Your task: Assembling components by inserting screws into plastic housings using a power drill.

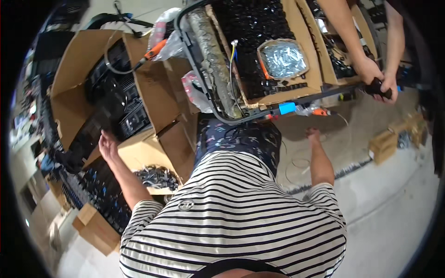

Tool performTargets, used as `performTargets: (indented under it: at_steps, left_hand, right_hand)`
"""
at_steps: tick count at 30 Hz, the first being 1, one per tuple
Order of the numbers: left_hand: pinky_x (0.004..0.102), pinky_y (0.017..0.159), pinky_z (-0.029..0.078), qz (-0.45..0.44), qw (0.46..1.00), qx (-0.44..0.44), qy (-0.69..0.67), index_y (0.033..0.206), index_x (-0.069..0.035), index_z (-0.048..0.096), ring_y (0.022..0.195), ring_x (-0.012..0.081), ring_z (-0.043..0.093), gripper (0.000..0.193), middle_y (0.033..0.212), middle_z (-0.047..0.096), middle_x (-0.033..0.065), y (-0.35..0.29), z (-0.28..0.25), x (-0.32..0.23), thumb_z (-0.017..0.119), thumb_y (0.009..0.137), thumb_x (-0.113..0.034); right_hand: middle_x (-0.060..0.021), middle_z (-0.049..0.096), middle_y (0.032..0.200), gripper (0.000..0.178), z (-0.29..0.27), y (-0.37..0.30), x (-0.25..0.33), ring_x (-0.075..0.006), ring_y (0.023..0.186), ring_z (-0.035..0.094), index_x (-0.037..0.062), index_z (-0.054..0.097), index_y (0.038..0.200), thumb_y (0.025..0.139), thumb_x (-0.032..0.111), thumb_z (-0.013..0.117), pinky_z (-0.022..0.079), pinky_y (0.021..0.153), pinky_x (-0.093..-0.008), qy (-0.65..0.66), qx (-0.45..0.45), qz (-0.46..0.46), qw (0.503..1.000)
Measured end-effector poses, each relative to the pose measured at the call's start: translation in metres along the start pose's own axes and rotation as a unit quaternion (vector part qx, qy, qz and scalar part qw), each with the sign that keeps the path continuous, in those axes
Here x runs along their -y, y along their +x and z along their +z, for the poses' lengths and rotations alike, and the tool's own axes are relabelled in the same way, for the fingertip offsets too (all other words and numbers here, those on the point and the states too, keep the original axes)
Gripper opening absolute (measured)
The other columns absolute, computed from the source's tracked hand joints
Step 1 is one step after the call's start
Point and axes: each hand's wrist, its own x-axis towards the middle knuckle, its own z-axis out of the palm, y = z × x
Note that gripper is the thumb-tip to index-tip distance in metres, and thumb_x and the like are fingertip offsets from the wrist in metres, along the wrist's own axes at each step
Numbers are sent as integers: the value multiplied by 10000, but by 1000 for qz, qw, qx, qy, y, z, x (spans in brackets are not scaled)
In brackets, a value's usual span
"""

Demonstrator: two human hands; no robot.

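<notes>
At the left, my left hand (108, 147) is raised with fingers apart at the edge of a black plastic part (88, 130). Motion blurs this part, and no firm grip on it shows. Beside it stands an open cardboard box (157, 99) with black plastic housings (134, 116) inside. To the right of my body, below the workbench rim, my right hand (314, 134) hangs with its fingers curled in. Nothing shows in it. Ahead is a black-rimmed workbench tray (241, 119) holding rows of small black parts (250, 32) and a small box of clear pieces (283, 59).
At the far right, another person's hands (378, 81) hold a small black part (376, 89). An orange-handled driver (155, 49) hangs on a cable at the left. A bundle of cables (157, 178) lies near my left elbow. Cardboard boxes (384, 146) stand on the floor.
</notes>
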Motion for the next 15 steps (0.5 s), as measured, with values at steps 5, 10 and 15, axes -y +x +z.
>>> performTargets:
  at_steps: [5, 10, 15]
  left_hand:
    - [594, 1016, 403, 272, 936, 145, -168, 1126, 92, 555, 984, 348, 584, 395, 1091, 619, 183, -57, 61, 45, 559, 776, -91]
    - [219, 618, 439, 254, 924, 105, 266, 933, -83, 604, 556, 100, 462, 216, 707, 530, 15, -54, 71, 133, 607, 924, -298]
    - [289, 778, 488, 99, 986, 33, 128, 1056, -97, 624, 785, 174, 598, 302, 914, 646, 46, -23, 123, 234, 565, 945, -372]
  right_hand:
    - [-45, 541, 645, 61, 64, 26, 31, -157, 488, 518, 79, 564, 834, 815, 112, 611, 427, 415, -301, -143, -215, -4, 966]
    - [-52, 608, 790, 261, 17, 80, 40, -163, 644, 596, 113, 557, 1021, 795, 138, 685, 509, 556, -310, -62, -247, 68, 964]
    - [26, 648, 1016, 313, 26, 111, 39, -155, 1029, 586, 138, 613, 1104, 808, 189, 702, 474, 894, -314, 1, -246, 60, 967]
